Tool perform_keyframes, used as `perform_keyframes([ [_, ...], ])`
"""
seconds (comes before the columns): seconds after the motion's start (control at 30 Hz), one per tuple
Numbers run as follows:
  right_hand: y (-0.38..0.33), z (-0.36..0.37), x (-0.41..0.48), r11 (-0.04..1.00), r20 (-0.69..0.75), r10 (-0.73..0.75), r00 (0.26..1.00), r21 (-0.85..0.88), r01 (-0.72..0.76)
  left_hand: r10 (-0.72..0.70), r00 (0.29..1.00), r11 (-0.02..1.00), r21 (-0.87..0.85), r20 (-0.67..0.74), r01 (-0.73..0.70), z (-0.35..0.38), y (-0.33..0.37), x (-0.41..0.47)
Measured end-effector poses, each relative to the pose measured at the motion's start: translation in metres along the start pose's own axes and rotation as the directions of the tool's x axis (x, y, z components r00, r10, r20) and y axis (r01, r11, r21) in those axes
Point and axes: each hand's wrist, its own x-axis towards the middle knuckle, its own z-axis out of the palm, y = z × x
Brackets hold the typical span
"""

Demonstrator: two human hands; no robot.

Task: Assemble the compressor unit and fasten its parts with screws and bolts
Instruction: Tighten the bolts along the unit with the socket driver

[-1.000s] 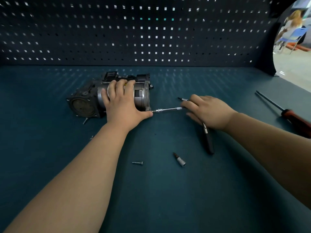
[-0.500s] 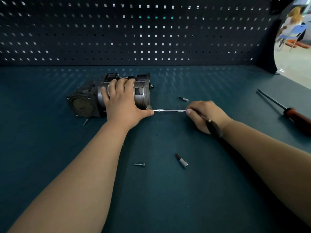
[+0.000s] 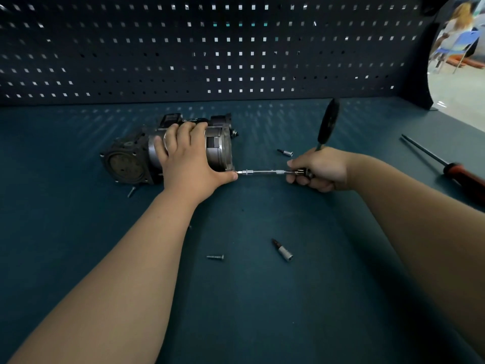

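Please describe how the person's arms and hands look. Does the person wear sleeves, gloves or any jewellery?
Both are bare. The left hand and right hand carry no gloves, and no ring shows on the visible fingers. The left forearm and right forearm show no sleeve, watch or bracelet up to the picture's edge. No tattoos or markings show.

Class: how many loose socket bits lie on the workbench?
2. The far socket bit lies just beyond the ratchet extension; the near socket bit lies right of a loose screw. Others may be hidden.
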Motion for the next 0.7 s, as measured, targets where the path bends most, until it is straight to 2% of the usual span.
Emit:
perform_keyframes([
  [0.07,0.002,0.002,-0.002,0.997,-0.045,-0.045,0.998,-0.058,0.042,0.001,1.0,1.0,-0.016,-0.006,-0.001,0.001,0.0,-0.003],
  [0.1,0.004,0.003,-0.004,0.979,-0.085,-0.115,0.99,-0.176,0.098,0.004,1.0,1.0,-0.02,-0.005,-0.004,0.001,0.0,-0.004],
  [0.13,0.007,0.003,-0.007,0.909,-0.114,-0.228,0.967,-0.38,0.17,0.007,1.0,1.0,-0.022,-0.002,-0.007,0.001,0.0,-0.004],
  [0.17,0.01,0.004,-0.011,0.753,-0.108,-0.36,0.927,-0.62,0.22,0.008,1.0,1.0,-0.024,0.001,-0.008,0.001,0.0,-0.005],
  [0.2,0.015,0.005,-0.014,0.533,-0.064,-0.484,0.873,-0.812,0.236,0.006,1.0,1.0,-0.027,0.0,-0.006,0.001,0.0,-0.005],
  [0.23,0.02,0.007,-0.017,0.328,-0.01,-0.585,0.811,-0.918,0.225,0.005,1.0,1.0,-0.031,-0.002,-0.005,0.002,-0.001,-0.005],
  [0.27,0.024,0.007,-0.019,0.193,0.032,-0.653,0.756,-0.959,0.207,0.004,1.0,0.999,-0.035,-0.004,-0.005,0.002,0.0,-0.004],
  [0.3,0.026,0.008,-0.021,0.132,0.053,-0.702,0.71,-0.97,0.203,0.004,1.0,0.999,-0.037,-0.006,-0.005,0.002,0.0,-0.004],
  [0.37,0.025,0.01,-0.023,0.108,0.046,-0.769,0.637,-0.974,0.201,0.004,1.0,0.999,-0.036,-0.013,-0.004,0.002,0.0,-0.004],
  [0.47,0.025,0.011,-0.022,0.148,0.011,-0.777,0.63,-0.969,0.199,0.002,1.0,0.999,-0.038,-0.016,-0.003,0.002,-0.001,-0.004],
  [0.53,0.029,0.014,-0.02,0.262,-0.033,-0.737,0.675,-0.935,0.24,0.001,1.0,0.999,-0.035,-0.022,-0.002,0.003,-0.001,-0.004],
  [0.63,0.028,0.018,-0.018,0.512,-0.127,-0.658,0.742,-0.798,0.318,0.0,1.0,1.0,-0.022,-0.023,-0.001,0.003,0.0,-0.004],
  [0.7,0.028,0.019,-0.017,0.571,-0.158,-0.653,0.741,-0.746,0.344,0.002,1.0,1.0,-0.014,-0.019,-0.002,0.002,0.0,-0.004],
])
